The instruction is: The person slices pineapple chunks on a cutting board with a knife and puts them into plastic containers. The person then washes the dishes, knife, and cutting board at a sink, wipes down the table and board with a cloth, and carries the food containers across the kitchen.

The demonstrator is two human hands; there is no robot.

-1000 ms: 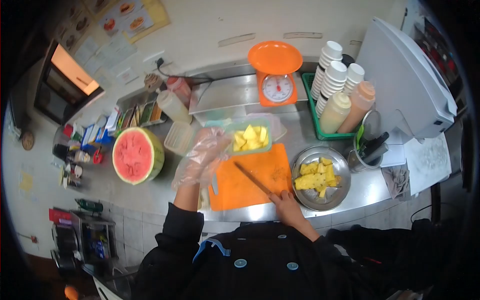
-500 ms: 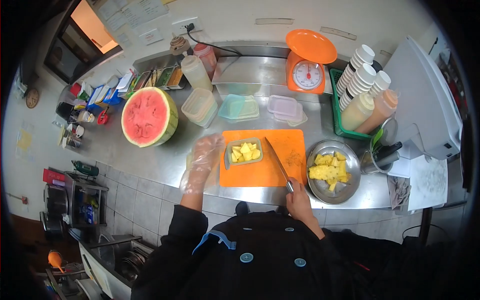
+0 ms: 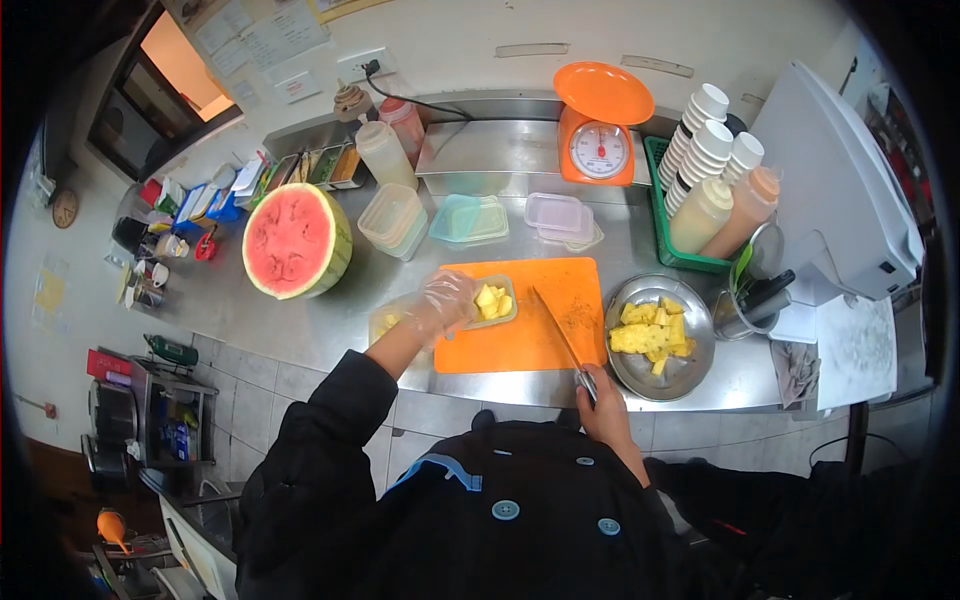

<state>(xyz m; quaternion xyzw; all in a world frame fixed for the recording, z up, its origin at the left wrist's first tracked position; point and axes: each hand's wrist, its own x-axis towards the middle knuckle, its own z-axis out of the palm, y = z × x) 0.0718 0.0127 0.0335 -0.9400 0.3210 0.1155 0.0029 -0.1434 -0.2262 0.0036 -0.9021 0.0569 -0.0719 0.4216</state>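
My left hand (image 3: 447, 301), in a clear plastic glove, is at the left end of a small plastic container (image 3: 514, 300) on the orange cutting board (image 3: 520, 345). Its fingers are closed on the container's side, though the glove and hand hide part of the grip. Pineapple chunks (image 3: 490, 301) fill the container. My bare right hand (image 3: 604, 405) grips the handle of a knife (image 3: 560, 333), whose blade slants up and left over the board. Right of the board, a round metal bowl (image 3: 682, 383) holds larger pineapple pieces (image 3: 645, 335). Beneath my left wrist sits another partly hidden clear container (image 3: 384, 320).
A halved watermelon (image 3: 296, 240) stands at left. Behind the board are stacked containers (image 3: 393, 218), lids (image 3: 470, 219) and an orange scale (image 3: 597, 150). At right, a green basket (image 3: 655, 215) holds cups and bottles, beside a metal utensil holder (image 3: 735, 318).
My left hand has moved right, from beside the board onto the container's left end. My right hand still holds the knife in about the same place. The view has shifted slightly.
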